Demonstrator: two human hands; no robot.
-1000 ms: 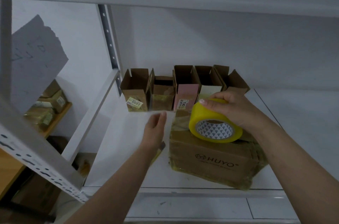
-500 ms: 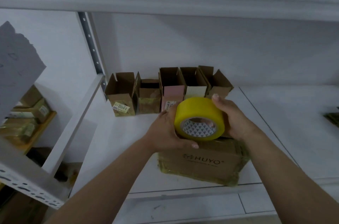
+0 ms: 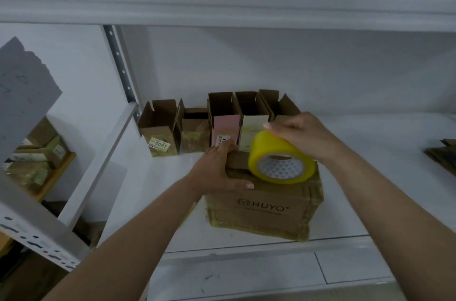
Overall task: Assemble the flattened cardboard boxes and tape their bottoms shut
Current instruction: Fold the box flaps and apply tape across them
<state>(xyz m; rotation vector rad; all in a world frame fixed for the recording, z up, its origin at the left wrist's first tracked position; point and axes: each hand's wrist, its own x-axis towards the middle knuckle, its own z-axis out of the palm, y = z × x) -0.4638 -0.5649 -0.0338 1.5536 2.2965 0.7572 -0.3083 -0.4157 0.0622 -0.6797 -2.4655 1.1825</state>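
Left hand [image 3: 217,172] has just dropped off the tape [image 3: 281,160] to grip the box [image 3: 266,207] on the shelf [image 3: 370,263], right hand [image 3: 303,135] holds the roll on top, so taping's about to start.

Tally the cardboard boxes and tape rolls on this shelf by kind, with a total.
Small open boxes along the back wall: 5, from the labelled one to the rightmost
Large HUYO box: 1
Yellow tape roll: 1
Total: 7
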